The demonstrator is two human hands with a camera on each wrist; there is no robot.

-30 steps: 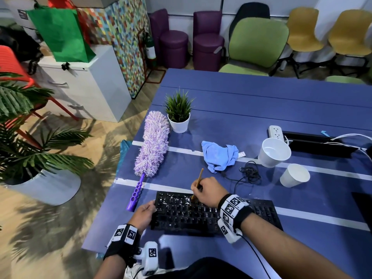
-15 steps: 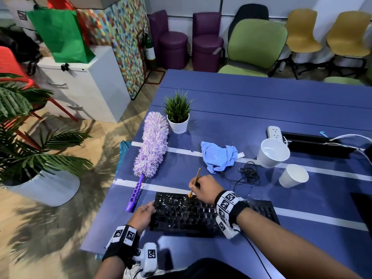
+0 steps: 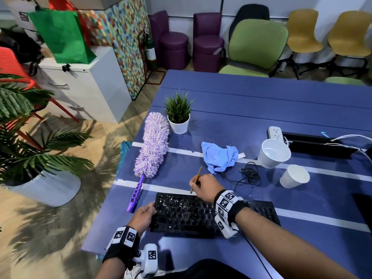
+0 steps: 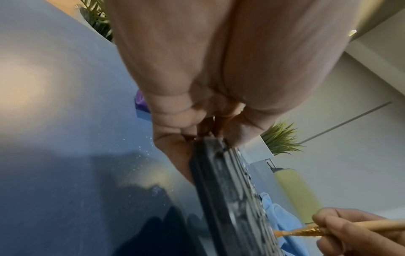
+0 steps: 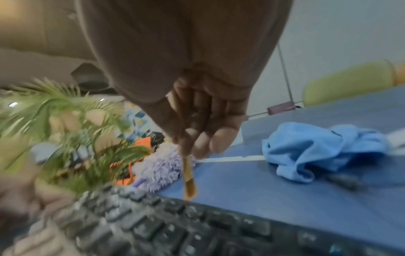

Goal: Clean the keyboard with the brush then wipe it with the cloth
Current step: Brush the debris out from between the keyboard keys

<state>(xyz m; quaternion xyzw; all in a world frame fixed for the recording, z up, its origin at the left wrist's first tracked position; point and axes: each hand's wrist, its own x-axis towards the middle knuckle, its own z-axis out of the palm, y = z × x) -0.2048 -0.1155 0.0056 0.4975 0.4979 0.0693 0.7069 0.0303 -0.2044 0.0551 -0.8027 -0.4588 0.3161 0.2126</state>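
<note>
A black keyboard speckled with white dust lies at the near edge of the blue table. My left hand grips its left end, thumb on top. My right hand pinches a thin wooden-handled brush, whose gold ferrule and bristles touch the keyboard's far row of keys. A crumpled blue cloth lies just beyond the keyboard, untouched.
A purple duster lies left of the keyboard. A small potted plant, two white cups, a coiled black cable and a power strip sit farther back. The table's left edge is close to my left hand.
My right hand and the brush have shifted a little away from me, from the keys toward the keyboard's far edge. The left hand has stayed on the keyboard's left end.
</note>
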